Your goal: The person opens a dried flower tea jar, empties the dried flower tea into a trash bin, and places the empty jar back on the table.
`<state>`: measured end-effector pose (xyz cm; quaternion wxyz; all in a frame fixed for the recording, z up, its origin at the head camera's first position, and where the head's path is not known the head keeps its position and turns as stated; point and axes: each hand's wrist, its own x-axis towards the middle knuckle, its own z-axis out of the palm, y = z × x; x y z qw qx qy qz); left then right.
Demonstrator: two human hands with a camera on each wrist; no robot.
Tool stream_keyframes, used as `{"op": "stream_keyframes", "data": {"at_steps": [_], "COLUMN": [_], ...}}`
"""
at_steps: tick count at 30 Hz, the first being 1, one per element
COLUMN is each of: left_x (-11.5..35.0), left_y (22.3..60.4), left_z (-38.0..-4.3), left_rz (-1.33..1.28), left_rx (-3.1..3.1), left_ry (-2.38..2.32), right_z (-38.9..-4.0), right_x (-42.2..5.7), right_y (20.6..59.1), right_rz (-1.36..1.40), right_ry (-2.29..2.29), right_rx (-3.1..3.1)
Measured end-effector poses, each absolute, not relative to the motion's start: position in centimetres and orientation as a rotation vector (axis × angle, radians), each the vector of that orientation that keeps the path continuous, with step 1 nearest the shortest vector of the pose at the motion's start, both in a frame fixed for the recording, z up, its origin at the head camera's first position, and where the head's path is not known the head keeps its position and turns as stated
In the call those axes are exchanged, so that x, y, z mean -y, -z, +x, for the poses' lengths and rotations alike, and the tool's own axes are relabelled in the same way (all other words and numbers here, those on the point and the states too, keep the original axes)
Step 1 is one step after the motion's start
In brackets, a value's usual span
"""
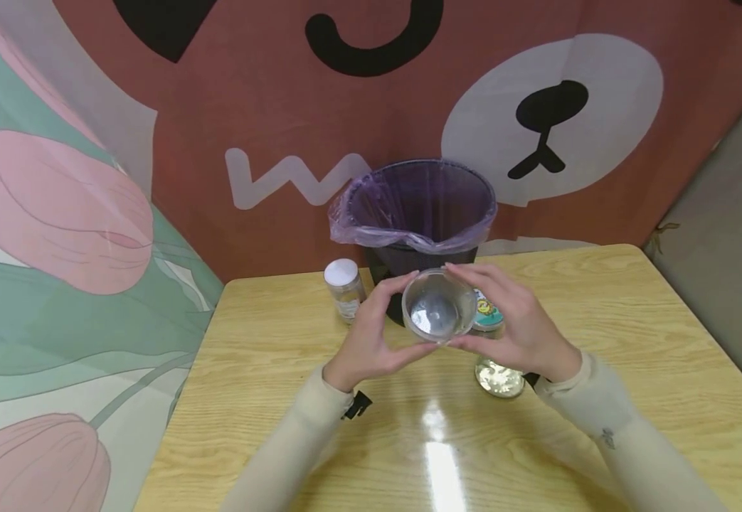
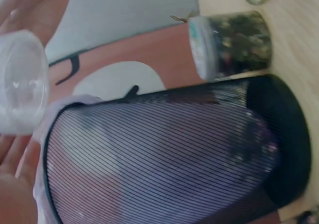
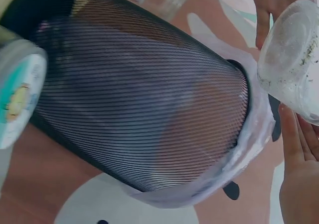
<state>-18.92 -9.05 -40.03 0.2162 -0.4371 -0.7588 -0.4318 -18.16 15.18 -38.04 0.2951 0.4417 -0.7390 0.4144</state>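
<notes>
Both hands hold a clear, round plastic jar [image 1: 440, 306] in front of the mesh bin [image 1: 396, 262], its wide round end facing the head camera. My left hand [image 1: 373, 331] grips its left side, thumb below and fingers above. On the opposite side my right hand [image 1: 524, 323] grips it the same way. Small dark specks cling to the jar [image 3: 299, 59] in the right wrist view. Just behind the right hand stands a jar with a colourful lid [image 1: 487, 311], and its dark, leafy-looking contents [image 2: 244, 42] show in the left wrist view.
A purple bag [image 1: 409, 238] lines the bin and folds over its rim. Left of the bin stands a white-lidded jar [image 1: 343, 284]. A shiny round lid [image 1: 499, 377] lies near the right wrist on the wooden table [image 1: 268, 341]. Printed cloth [image 1: 268, 85] hangs behind.
</notes>
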Motion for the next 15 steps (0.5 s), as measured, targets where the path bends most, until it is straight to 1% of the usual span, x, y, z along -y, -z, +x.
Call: {"op": "stream_keyframes", "data": {"at_steps": [7,15], "left_x": [9.9,10.1], "left_y": [41.6,43.4], "left_z": [-18.8,-18.4], "left_rz": [-1.256,-1.209], "left_rx": [2.176,2.327], "left_ry": [1.159,1.206], "right_z": [-17.9,-17.8], "right_x": [-15.6,-16.0], "right_y": [40.1,42.4], "right_rz": [1.188,1.165], "right_ry": [-1.091,-1.068], "right_rx": [2.083,2.230]}}
